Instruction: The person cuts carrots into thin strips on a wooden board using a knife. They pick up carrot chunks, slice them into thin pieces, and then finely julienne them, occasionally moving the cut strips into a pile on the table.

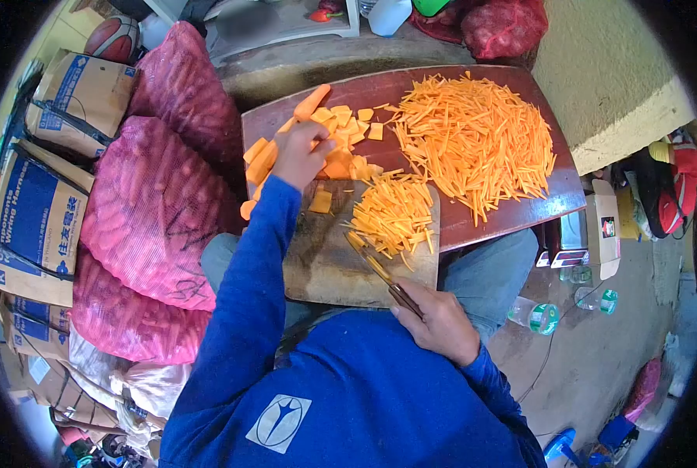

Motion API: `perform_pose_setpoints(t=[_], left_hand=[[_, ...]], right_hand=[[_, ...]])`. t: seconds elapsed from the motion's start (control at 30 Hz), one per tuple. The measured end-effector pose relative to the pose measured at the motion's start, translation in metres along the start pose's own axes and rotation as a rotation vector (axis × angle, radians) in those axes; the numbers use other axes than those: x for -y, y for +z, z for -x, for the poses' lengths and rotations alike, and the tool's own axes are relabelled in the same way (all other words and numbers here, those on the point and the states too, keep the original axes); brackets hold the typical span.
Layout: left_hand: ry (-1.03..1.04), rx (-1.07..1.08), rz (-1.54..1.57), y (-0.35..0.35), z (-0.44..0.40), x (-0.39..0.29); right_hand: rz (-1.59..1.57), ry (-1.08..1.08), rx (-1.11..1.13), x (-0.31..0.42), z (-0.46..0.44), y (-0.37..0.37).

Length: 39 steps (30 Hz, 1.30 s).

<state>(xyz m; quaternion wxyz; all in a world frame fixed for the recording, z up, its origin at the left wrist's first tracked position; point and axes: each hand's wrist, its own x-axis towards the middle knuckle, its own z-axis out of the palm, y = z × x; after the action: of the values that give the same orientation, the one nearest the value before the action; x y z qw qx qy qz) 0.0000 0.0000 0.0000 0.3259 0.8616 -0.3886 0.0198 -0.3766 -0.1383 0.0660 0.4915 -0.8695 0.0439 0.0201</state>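
My right hand (440,320) is closed around the handle of a knife (385,273), its blade lying over the wooden cutting board (325,273) and pointing up toward cut carrot. At the blade's tip is a small heap of carrot strips (395,214). My left hand (303,152) reaches to the board's far left, fingers curled down among carrot slices (350,125) and chunks; whatever is in its grasp is hidden. Just beyond it lies a peeled carrot (312,102). One flat carrot slice (321,201) rests alone on the board.
A large pile of carrot strips (473,144) covers the right of the red-brown table (547,210). Pink mesh sacks (149,210) and cardboard boxes (40,218) are stacked at left. Plastic bottles (539,316) lie on the floor at right. A concrete wall (613,78) stands behind.
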Motion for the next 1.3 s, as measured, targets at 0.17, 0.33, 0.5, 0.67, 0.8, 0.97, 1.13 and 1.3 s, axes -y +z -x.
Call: perform_pose_setpoints(t=[0.17, 0.33, 0.5, 0.67, 0.8, 0.97, 1.13, 1.3], left_hand=[[-0.125, 0.031, 0.332, -0.030, 0.094, -0.029], [-0.105, -0.174, -0.186, -0.006, 0.135, -0.043], [-0.184, -0.146, -0.104, -0.001, 0.115, -0.051], [-0.105, -0.174, -0.066, 0.007, 0.118, -0.046], [-0.030, -0.077, -0.126, -0.003, 0.126, -0.052], [0.058, -0.090, -0.041, -0.003, 0.160, -0.056], [0.082, -0.025, -0.027, -0.004, 0.195, -0.099], [0.033, -0.085, -0.123, -0.012, 0.190, -0.105]], right_hand=[[0.023, -0.008, -0.058, 0.000, -0.001, -0.003], [-0.028, -0.011, -0.047, -0.001, -0.008, -0.001], [-0.012, 0.001, -0.043, -0.001, -0.007, -0.001], [-0.005, -0.024, -0.089, -0.007, -0.003, 0.005], [-0.007, -0.006, -0.063, -0.001, -0.004, -0.001], [-0.093, 0.034, -0.014, -0.003, -0.002, -0.001], [-0.084, 0.021, 0.001, 0.005, -0.008, -0.001], [-0.051, 0.032, 0.030, 0.005, -0.017, 0.003]])
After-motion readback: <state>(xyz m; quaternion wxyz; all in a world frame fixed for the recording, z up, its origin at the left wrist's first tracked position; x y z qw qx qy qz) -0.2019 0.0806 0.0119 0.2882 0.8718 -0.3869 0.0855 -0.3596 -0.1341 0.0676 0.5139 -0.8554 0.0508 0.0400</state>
